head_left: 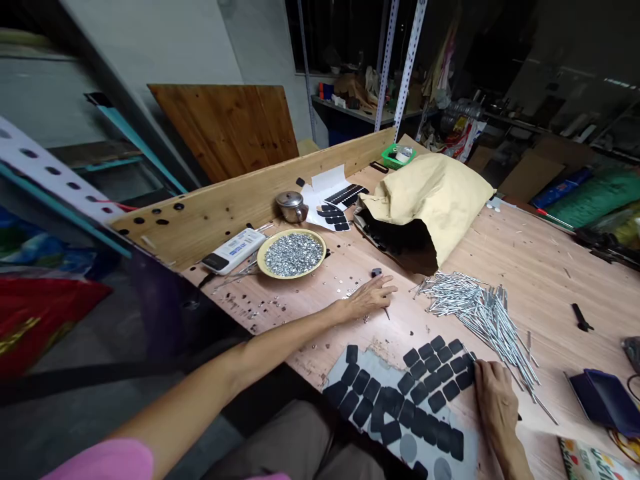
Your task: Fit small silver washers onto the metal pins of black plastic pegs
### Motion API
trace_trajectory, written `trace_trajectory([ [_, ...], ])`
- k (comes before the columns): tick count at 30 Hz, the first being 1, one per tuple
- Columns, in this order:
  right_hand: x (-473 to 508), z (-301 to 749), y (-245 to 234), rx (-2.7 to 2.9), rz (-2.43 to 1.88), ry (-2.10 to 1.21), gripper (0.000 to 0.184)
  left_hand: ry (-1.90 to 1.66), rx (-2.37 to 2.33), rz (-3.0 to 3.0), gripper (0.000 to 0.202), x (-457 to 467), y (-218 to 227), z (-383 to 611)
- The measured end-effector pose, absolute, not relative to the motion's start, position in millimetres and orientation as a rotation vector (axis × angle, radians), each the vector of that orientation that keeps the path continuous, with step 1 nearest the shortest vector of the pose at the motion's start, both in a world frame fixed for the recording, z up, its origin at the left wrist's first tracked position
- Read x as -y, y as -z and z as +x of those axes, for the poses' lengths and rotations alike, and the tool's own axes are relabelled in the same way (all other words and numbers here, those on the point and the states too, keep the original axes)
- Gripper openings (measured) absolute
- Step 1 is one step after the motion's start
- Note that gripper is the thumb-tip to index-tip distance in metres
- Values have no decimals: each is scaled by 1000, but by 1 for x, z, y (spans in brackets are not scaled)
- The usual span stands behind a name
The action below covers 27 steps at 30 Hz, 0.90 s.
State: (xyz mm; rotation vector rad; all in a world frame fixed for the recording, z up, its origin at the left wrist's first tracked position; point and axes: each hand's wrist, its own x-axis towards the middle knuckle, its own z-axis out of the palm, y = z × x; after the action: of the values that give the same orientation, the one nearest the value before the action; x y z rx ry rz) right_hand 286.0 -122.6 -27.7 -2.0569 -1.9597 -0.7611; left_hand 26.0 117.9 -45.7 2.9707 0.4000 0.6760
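Note:
My left hand (pixel 371 298) reaches over the table with its fingers stretched out. Just beyond it lies a small dark piece (pixel 377 272), and a thin dark sliver (pixel 387 313) shows below the fingers. My right hand (pixel 496 395) is curled at the edge of a grey sheet (pixel 380 363) bearing rows of black rounded pads (pixel 433 381). A thin metal rod (pixel 468 351) sticks out past its fingertips, which seem closed on it; the palm side is hidden. Beside this hand spreads a heap of long metal rods (pixel 473 303).
A yellow bowl (pixel 263 259) full of small metal pieces stands by a white box (pixel 235 251) and a metal pot (pixel 290 206). Further back are an open paper sack (pixel 435 193) and a green basket (pixel 389 160). At right sits a dark blue tray (pixel 606 400).

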Motion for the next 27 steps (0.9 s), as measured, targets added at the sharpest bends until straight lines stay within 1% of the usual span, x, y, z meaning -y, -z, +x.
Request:
trace_trajectory([
  [3,132,274,34,2301,-1784,588,35,-683,-336,2943,15,-124,39,27],
  [5,133,267,34,2387,-1642,490,35,-708,-338,2899,20,-124,31,29],
  [9,127,264,29,2107,-1913,584,34,-845,-365,2765,24,-110,11,39],
  [11,125,262,29,2244,-1771,459,36,-928,-365,2710,28,-98,0,43],
  [13,124,263,30,2389,-1616,301,33,-998,-360,2677,30,-83,-9,45],
  [14,124,265,31,2379,-1637,276,32,-1027,-371,2650,30,-76,-13,46],
  [17,122,271,31,2104,-1858,412,33,-1061,-372,2605,29,-56,-22,46],
  [22,124,251,35,2315,-1789,477,28,-1157,-511,2599,26,-32,-29,39],
  [27,128,238,36,2244,-1824,480,29,-1209,-654,2524,23,-18,-31,28],
])
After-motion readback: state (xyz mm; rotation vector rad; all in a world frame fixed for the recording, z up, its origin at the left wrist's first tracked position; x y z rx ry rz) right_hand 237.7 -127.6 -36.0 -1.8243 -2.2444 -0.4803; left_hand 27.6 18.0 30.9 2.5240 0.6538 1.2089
